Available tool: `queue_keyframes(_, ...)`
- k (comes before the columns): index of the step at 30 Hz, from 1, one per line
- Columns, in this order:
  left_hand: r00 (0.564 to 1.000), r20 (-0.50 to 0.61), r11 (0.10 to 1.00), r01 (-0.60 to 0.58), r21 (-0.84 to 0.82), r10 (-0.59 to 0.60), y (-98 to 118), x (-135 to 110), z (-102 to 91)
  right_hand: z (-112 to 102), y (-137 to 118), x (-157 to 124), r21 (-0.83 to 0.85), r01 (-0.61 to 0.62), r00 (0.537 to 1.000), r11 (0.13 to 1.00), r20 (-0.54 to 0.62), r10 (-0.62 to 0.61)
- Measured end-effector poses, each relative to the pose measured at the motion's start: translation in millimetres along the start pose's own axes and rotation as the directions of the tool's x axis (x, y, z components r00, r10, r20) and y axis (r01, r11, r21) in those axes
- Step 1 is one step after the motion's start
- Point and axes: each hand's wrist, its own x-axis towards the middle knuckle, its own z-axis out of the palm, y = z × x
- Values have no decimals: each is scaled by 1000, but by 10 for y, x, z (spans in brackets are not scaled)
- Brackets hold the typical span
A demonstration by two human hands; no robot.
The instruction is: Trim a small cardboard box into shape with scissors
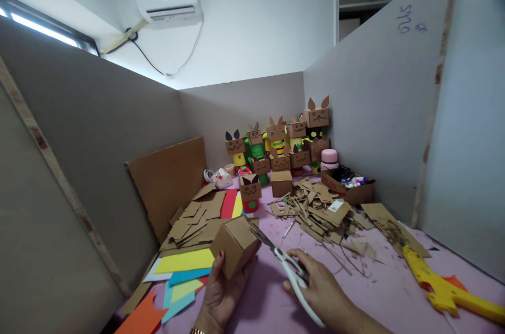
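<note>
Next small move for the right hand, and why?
Probably a small trim along the edge: the left hand steadies the cardboard box, and the right hand holds the scissors, blades at the box's edge.

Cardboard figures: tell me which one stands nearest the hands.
The dark-eared figure with the red body and green patch, out in front; the other figures stand farther back.

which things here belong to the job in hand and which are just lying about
Job, judging by the hands:
cardboard box, in the left hand
scissors, in the right hand

Seemingly just lying about:
yellow glue gun
pink container
cardboard scraps
coloured paper
</note>
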Motion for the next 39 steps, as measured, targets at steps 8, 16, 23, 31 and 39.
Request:
queue_keyframes(8,999,-55,999,5,32,-4,-12,-14,44,-5,-18,4,-6,3,1000,1000,-4,-3)
queue_keyframes(16,999,-5,996,38,85,-38,-7,5,-46,-13,-6,5,-43,-12,1000,999,-20,11)
queue_keyframes(23,998,33,996,60,70,-62,-16,-8,-65,-56,-99,-33,-77,45,999,996,-10,-46)
queue_keyframes(31,999,-20,997,34,68,-33,-32,-11,-63,-64,-79,-48,-102,111,994,989,8,-111)
queue_keyframes(39,998,-30,997,58,53,-56,-35,-18,-82,-46,-33,-46,-124,126,992,984,2,-126)
